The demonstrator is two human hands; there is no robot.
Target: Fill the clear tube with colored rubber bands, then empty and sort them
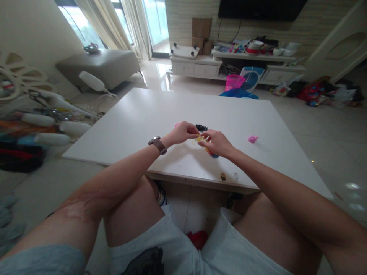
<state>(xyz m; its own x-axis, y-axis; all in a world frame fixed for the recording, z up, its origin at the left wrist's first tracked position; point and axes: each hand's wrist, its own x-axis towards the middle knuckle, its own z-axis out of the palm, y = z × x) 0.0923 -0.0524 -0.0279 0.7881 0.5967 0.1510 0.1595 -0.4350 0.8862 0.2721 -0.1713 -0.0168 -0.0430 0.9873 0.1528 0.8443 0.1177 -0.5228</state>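
Note:
My left hand (185, 132), with a watch (157, 145) on its wrist, is closed in a pinch above the white table (160, 110). Close against it, my right hand (215, 143) also has its fingers drawn together. Small yellow loop-like bits (198, 139) show between and under the fingertips; what each hand grips is too small to make out. A pile of small black pieces (202, 127) lies just beyond the hands. Red, yellow and blue pieces (212, 154) are partly covered by my right hand. A pink thing (177, 125) peeks out behind my left hand.
A small pink object (253, 139) lies on the table's right side. Near the front edge are a small yellow-and-brown figure (223, 176) and a clear piece (236, 176). Past the far edge stand a pink basket (235, 81) and a blue item (239, 93).

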